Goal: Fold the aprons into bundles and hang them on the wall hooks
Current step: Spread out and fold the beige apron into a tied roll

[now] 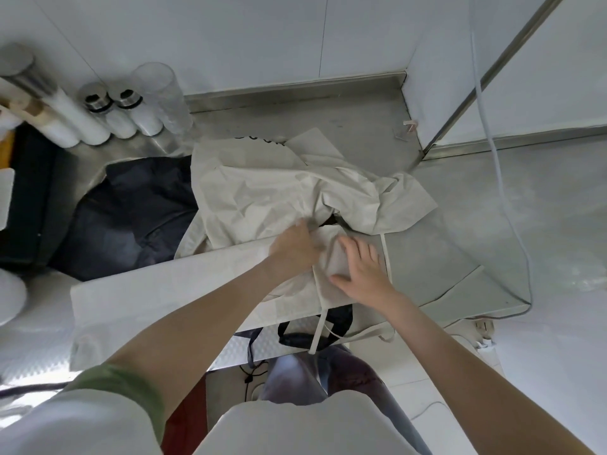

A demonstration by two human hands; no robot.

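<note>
A cream apron point(262, 188) lies crumpled on the steel counter point(427, 257), with black lettering at its far edge. Its near part is folded into a long flat strip point(157, 284) running along the counter's front. My left hand point(292, 249) grips a bunch of the cream cloth at the middle. Just to the right, my right hand point(359, 272) lies flat with spread fingers on a small folded part of the apron. Cream straps point(320, 323) hang over the counter's front edge. A dark navy apron point(138, 211) lies heaped to the left, partly under the cream one.
Clear plastic cups and steel-capped bottles point(111, 110) lie on their sides at the back left. A white cable point(499, 178) hangs down at the right and loops past the counter's edge. A dark strap point(312, 336) dangles below the counter front. White wall panels rise behind.
</note>
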